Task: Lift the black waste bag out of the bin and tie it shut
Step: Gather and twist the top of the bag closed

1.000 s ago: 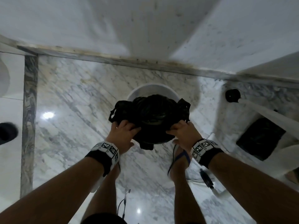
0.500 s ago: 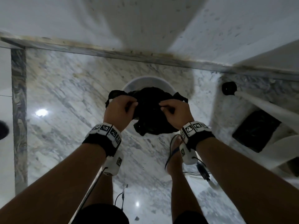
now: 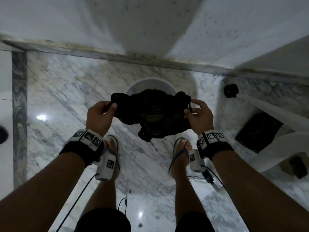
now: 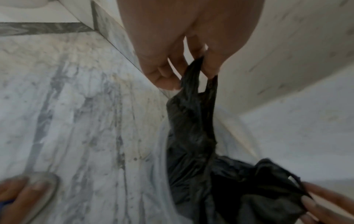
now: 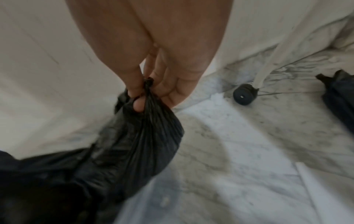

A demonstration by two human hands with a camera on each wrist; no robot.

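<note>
White bin [image 3: 151,84] stands on the marble floor [image 3: 66,91] at 12 o'clock from the feet, mostly hidden by the black bag [image 3: 151,114] held above it. Left hand [image 3: 100,114] and right hand [image 3: 199,114] each pinch a gathered corner, at 9 and 3 o'clock; bag's contents can't be made out.

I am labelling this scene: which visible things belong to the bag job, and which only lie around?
Job: black waste bag, white bin, left hand, right hand.

Lying about: second black bag, black caster wheel, cables.
</note>
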